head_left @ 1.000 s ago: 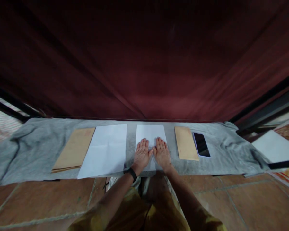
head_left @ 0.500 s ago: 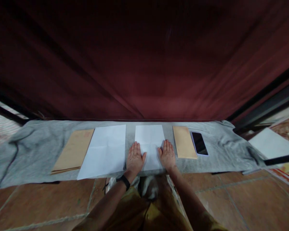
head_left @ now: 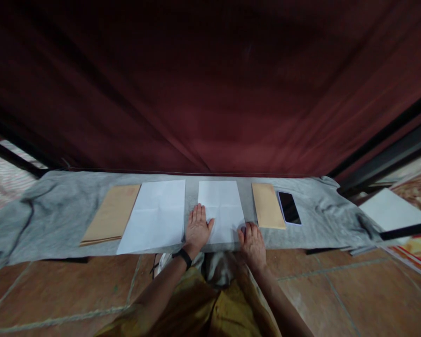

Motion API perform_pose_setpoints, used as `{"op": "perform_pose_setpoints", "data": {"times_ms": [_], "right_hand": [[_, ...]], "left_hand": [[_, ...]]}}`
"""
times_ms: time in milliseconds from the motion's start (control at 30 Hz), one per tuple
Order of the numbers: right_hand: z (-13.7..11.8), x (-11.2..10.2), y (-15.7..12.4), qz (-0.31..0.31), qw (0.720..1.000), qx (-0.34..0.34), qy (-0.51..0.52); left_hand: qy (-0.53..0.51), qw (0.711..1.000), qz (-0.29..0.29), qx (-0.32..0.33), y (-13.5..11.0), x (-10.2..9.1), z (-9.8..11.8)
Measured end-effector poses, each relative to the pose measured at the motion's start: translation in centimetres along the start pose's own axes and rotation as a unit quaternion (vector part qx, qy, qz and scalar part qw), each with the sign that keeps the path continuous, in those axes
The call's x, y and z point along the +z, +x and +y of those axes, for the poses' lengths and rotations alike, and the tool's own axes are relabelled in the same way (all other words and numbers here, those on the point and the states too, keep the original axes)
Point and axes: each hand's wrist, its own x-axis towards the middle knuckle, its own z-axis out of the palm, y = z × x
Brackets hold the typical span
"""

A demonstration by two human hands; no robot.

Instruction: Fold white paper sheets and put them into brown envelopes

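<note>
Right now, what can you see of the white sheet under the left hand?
The white sheet looks like plain paper, rectangular, with faint crossing creases and no writing that I can make out. It lies roughly flat on the grey cloth, right of a wider white sheet. The left hand rests palm down over its left edge; the right hand is at its near right corner, exact contact unclear.

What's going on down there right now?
A person's left hand lies flat across the left edge of the middle white sheet. The right hand, fingers curled, is at its near right corner; whether it grips the paper is unclear. A larger white sheet and stacked brown envelopes lie left, a single brown envelope and smartphone right, all on grey cloth.
</note>
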Motion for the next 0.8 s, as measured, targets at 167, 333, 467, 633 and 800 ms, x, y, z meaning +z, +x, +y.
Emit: {"op": "perform_pose_setpoints", "data": {"times_ms": [167,333,467,633,800], "right_hand": [[0.6,-1.7,-0.2,-0.01,0.999,-0.018,0.034],[-1.2,-1.3,0.8,-0.01,0.995,-0.077,0.06],[-2.3,0.2,0.4,-0.021,0.992,-0.112,0.052],[-1.6,1.3,-1.0,-0.033,0.992,-0.119,0.033],[-0.6,0.9,-1.7,-0.025,0.994,-0.099,0.027]], "left_hand": [[0.006,1.0,-0.022,-0.008,0.2,-0.4,0.0],[0.004,1.0,-0.024,-0.007,0.3,-1.2,0.9],[-0.028,0.996,-0.046,0.078,-1.3,-2.5,2.3],[-0.023,0.981,-0.088,0.171,-4.9,-3.4,2.1],[0.02,0.981,-0.104,0.163,-6.7,-3.6,0.5]]}}
